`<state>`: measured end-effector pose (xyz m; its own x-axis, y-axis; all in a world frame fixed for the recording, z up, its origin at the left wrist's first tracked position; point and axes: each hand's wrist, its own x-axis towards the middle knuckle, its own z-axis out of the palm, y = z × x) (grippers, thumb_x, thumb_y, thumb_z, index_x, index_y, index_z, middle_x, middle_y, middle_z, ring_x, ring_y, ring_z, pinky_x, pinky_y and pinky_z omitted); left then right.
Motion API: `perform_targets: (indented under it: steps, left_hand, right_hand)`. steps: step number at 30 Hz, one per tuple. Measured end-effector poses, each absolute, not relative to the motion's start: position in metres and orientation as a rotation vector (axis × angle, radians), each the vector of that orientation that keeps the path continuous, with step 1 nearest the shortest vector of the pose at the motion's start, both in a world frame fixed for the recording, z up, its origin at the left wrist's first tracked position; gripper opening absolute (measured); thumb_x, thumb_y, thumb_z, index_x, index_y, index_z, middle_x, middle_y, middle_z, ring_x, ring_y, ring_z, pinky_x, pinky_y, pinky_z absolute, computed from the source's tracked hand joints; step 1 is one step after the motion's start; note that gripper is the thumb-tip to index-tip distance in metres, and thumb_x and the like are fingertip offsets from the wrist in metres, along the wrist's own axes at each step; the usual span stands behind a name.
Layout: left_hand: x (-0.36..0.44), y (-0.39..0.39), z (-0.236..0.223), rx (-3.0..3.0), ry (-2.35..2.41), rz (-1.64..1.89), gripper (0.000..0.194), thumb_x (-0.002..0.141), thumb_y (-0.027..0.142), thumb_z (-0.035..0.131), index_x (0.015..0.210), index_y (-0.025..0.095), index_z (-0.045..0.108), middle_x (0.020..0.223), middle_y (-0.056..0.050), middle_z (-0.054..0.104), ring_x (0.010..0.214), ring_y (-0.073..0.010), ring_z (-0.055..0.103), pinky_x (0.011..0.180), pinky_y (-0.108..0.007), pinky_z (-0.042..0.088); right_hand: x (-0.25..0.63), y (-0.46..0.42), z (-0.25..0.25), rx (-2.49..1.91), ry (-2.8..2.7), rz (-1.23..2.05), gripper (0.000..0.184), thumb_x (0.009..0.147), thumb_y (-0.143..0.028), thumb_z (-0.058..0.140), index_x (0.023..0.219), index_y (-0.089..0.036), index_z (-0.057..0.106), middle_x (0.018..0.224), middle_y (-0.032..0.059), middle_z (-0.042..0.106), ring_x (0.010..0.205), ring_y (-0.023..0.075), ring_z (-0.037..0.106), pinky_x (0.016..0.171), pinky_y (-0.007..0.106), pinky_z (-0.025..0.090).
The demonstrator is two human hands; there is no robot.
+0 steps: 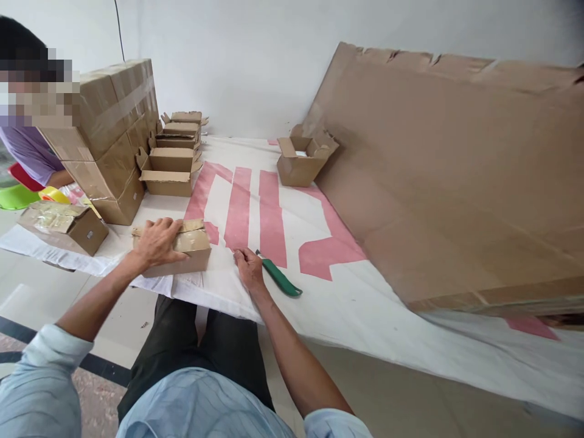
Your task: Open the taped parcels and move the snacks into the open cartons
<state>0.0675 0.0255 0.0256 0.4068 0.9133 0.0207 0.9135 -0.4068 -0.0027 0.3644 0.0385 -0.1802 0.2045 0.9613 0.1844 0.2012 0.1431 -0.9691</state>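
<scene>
My left hand (pixel 159 243) lies over a small taped cardboard box (pixel 194 243) near the table's front edge. Its fingers rest on the top and the thumb points along the front side. To the right of that box, my right hand (pixel 249 267) is low over the white cloth with its fingers curled together; what they pinch, if anything, is too small to make out. Right beside its knuckles lies a green-handled utility knife (pixel 280 277). Another small taped box (pixel 64 225) sits to the left of my left hand.
Stacked taped cartons (pixel 114 134) stand at the left, beside a row of open small boxes (pixel 166 170). An open box (pixel 298 167) sits at the back. A large cardboard sheet (pixel 447 176) leans over the table's right side. A co-worker's purple sleeve (pixel 30 149) shows far left.
</scene>
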Motion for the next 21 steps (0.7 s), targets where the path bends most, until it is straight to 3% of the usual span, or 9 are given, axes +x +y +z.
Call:
perform_targets:
  steps: [3, 7, 12, 17, 21]
  left_hand:
    - [0.089, 0.019, 0.019, -2.711, -1.662, -0.281, 0.091, 0.091, 0.073, 0.084, 0.161, 0.021, 0.059, 0.157, -0.024, 0.067, 0.143, -0.0470, 0.063, 0.117, -0.062, 0.048]
    - [0.059, 0.015, 0.020, -2.574, -1.806, -0.860, 0.062, 0.101, 0.058, 0.075, 0.152, 0.023, 0.068, 0.159, -0.018, 0.069, 0.149, -0.0398, 0.064, 0.123, -0.057, 0.052]
    - [0.006, -0.001, 0.013, -2.226, -2.165, -1.504, 0.037, 0.099, 0.052, 0.068, 0.115, 0.022, 0.082, 0.127, -0.012, 0.083, 0.114, -0.0296, 0.079, 0.101, -0.044, 0.066]
    - [-0.002, -0.017, -0.001, -1.982, -2.311, -1.929, 0.039, 0.100, 0.055, 0.063, 0.087, 0.021, 0.077, 0.100, -0.009, 0.085, 0.100, -0.0260, 0.080, 0.091, -0.040, 0.068]
    - [-0.003, -0.018, -0.008, -1.910, -2.351, -1.907, 0.046, 0.100, 0.059, 0.063, 0.072, 0.023, 0.070, 0.089, -0.008, 0.081, 0.092, -0.0249, 0.077, 0.090, -0.040, 0.068]
  right_hand:
    - [0.363, 0.039, -0.180, -1.310, -1.257, 0.821, 0.036, 0.091, -0.055, 0.058, 0.088, -0.023, 0.074, 0.072, 0.0002, 0.065, 0.074, 0.0218, 0.056, 0.073, 0.035, 0.050]
    - [0.364, 0.038, -0.179, -1.304, -1.268, 0.817, 0.037, 0.091, -0.055, 0.057, 0.089, -0.023, 0.075, 0.074, 0.0013, 0.067, 0.075, 0.0223, 0.057, 0.074, 0.036, 0.051]
    - [0.365, 0.036, -0.179, -1.304, -1.278, 0.815, 0.039, 0.091, -0.056, 0.058, 0.091, -0.022, 0.077, 0.080, 0.0030, 0.072, 0.079, 0.0235, 0.061, 0.079, 0.038, 0.052]
    - [0.364, 0.034, -0.177, -1.316, -1.288, 0.812, 0.038, 0.091, -0.056, 0.057, 0.090, -0.023, 0.077, 0.084, 0.0041, 0.076, 0.081, 0.0239, 0.062, 0.081, 0.038, 0.053]
    - [0.365, 0.034, -0.175, -1.327, -1.300, 0.809, 0.039, 0.091, -0.055, 0.057, 0.091, -0.023, 0.077, 0.086, 0.0048, 0.077, 0.084, 0.0245, 0.064, 0.082, 0.038, 0.055]
